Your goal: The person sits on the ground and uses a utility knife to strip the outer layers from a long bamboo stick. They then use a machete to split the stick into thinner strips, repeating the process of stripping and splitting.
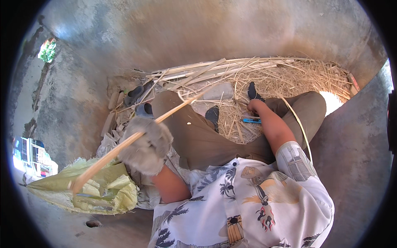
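My left hand (145, 144), in a thick, fuzzy grey glove, is closed around a long bamboo strip (103, 159). The strip slants from the lower left, past my left knee, to the straw ahead; its near end is smeared by motion. My bare right hand (257, 106) is curled low between my legs, next to my dark-socked foot (253, 91). Its fingers are mostly hidden, and what it holds, if anything, does not show. A slim blue object (251, 120) lies just below that hand on the shavings. Another thin, curved strip (298, 120) crosses my right thigh.
Long split bamboo pieces (198, 74) and loose shavings (289, 76) lie against the far wall. A pale block (218, 91) sits among them. Dark shoes (134, 96) stand at the left. A torn yellow-green sack (122, 192) lies beside my left arm. Concrete walls (231, 29) close in around me.
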The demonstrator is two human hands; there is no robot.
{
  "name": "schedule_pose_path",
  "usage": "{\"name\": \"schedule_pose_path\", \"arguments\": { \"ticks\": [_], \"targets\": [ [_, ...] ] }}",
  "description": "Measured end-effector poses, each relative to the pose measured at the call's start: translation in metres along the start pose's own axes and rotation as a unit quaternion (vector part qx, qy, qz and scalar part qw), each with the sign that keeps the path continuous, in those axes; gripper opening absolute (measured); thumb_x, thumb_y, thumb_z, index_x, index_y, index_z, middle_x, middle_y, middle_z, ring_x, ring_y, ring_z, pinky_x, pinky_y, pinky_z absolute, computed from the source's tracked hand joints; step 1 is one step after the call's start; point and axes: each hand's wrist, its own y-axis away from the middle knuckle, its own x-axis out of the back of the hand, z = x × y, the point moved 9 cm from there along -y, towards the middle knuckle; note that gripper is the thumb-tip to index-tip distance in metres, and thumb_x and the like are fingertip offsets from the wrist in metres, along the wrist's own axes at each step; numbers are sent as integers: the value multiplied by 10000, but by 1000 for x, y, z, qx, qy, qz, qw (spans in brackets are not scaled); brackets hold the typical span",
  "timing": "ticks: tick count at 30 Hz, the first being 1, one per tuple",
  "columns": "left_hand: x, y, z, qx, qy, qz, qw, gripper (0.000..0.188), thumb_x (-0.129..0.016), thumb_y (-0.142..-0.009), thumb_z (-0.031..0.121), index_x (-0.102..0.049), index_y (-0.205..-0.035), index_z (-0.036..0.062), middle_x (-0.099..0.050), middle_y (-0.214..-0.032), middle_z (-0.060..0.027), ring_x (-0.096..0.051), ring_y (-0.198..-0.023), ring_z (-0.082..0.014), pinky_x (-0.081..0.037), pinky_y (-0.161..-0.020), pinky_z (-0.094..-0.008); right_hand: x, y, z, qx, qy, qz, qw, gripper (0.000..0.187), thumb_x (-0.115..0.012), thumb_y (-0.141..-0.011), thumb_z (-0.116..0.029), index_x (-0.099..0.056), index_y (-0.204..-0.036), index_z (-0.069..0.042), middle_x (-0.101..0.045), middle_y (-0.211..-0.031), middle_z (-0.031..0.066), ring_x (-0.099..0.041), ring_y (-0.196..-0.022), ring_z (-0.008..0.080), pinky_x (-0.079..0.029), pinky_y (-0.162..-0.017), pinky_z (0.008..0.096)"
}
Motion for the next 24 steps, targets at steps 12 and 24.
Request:
{"name": "schedule_pose_path", "arguments": {
  "ticks": [12,24],
  "targets": [
    [73,2,-6,-21,-198,535,821,559,-697,-926,442,-572,-1222,-16,-587,-1060,-53,-537,-967,-132,-459,-846,-306,16,40,-6,-40,-104,47,993,320,-609,-883,-291,-731,-890,4,-706,-822,177,-690,-704,320,-569,-634,439],
    [71,-40,-16,-94,10,185,978,755,-584,-671,843,-605,-842,109,-271,-557,38,-256,-501,-118,-245,-491,-285,10,34,-4,-49,-172,5,984,321,-680,-867,-305,-694,-827,14,-645,-692,128,-626,-610,270,-562,-573,447]
  ]
}}
